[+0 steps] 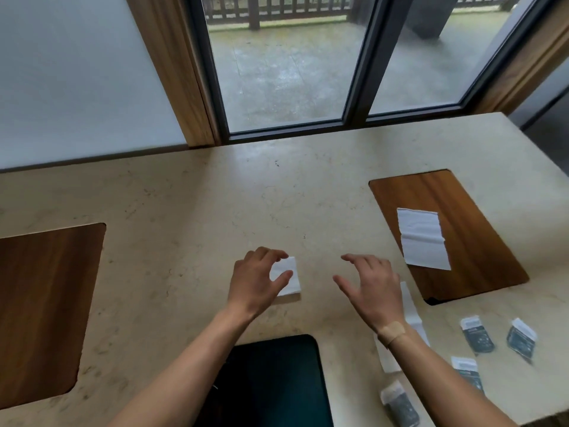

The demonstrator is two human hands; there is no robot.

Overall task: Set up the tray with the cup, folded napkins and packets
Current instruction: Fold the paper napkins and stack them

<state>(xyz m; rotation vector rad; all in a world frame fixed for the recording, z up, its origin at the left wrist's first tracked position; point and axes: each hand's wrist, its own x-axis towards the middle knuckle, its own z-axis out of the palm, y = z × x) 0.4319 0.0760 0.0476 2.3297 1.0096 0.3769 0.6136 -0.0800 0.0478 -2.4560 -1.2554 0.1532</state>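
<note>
The dark tray (277, 380) is cut off by the bottom edge and half covered by the left forearm, no cup shows anywhere in view, and an unfolded napkin (411, 315) lies mostly hidden under the right wrist. The left hand (255, 282) curls over a small folded napkin (288, 277) on the desk (184, 211), thumb and fingertips pinching its near edges, while the right hand (369, 285) hovers beside it, palm down, fingers spread and holding nothing. Four dark packets (477, 335) lie on the desk to the right, the print blurred, and another folded napkin (423, 238) rests on a wooden board (480, 241).
</note>
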